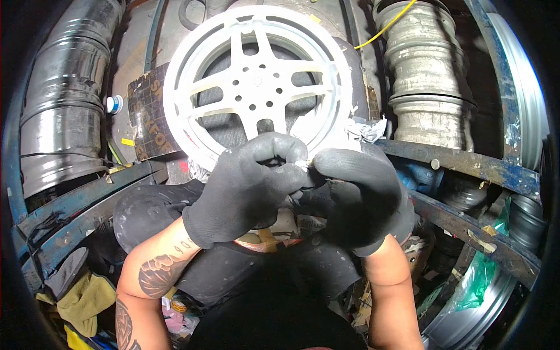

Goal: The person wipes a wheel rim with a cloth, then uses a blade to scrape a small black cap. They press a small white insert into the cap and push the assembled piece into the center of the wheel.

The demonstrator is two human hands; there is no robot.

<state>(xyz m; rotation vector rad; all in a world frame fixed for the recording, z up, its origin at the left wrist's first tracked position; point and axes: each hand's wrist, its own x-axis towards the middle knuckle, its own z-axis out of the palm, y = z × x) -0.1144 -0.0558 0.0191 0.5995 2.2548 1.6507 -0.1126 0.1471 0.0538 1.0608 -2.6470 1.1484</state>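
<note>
Both of my hands wear black gloves and meet above my lap, in front of a white alloy wheel (258, 87). My left hand (251, 184) is closed in a pinch, with a small white piece (303, 165) showing at its fingertips. Against the other end of that piece, the fingers of my right hand (364, 189) are pressed together too. The piece is too small to name, and the gloves cover part of it. The wheel lies face up just beyond my hands, with a crumpled white scrap (302, 126) at its near inner edge.
Stacked metal wheels stand at left (67, 99) and right (429, 70). A blue steel frame bar (466, 165) crosses on the right. Crumpled white wrapping (370, 129) lies beside the wheel, over a printed dark board (149, 114). An olive cloth (87, 297) lies lower left.
</note>
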